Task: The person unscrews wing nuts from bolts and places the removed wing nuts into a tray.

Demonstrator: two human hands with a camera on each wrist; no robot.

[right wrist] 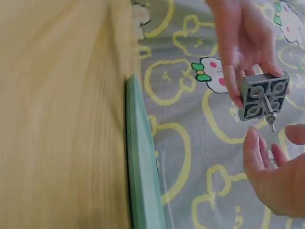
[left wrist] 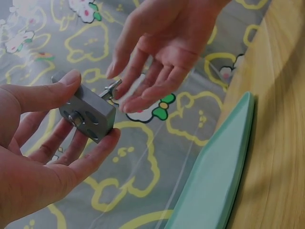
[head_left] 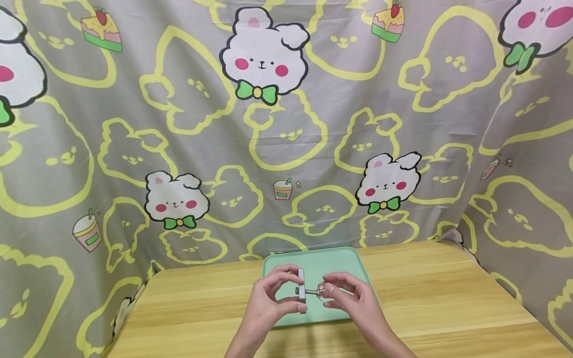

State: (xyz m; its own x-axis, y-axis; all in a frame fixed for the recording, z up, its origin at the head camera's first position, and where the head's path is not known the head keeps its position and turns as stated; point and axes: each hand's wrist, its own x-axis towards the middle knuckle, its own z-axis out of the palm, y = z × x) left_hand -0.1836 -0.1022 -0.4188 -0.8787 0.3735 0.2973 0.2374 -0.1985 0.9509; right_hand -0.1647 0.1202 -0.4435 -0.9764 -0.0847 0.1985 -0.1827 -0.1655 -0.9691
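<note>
My left hand (head_left: 270, 298) grips a small grey square block (right wrist: 252, 85), thumb at one edge and fingers at the opposite edge. The face toward my right hand has round hollows, as the right wrist view shows. A metal bolt (right wrist: 267, 104) passes through the block's middle, its head (left wrist: 75, 118) on the other side. Near the bolt's free end sits a wing nut (left wrist: 111, 89). My right hand (head_left: 355, 299) is held beside that end, thumb and fingers spread around it. In the right wrist view a gap shows between the fingertips (right wrist: 252, 136) and the wing nut.
Below both hands a light green tray (head_left: 331, 258) lies on the wood-grain table (head_left: 201, 308). A grey curtain (head_left: 268, 139) with yellow outlines and cartoon rabbits hangs behind the table and along both sides.
</note>
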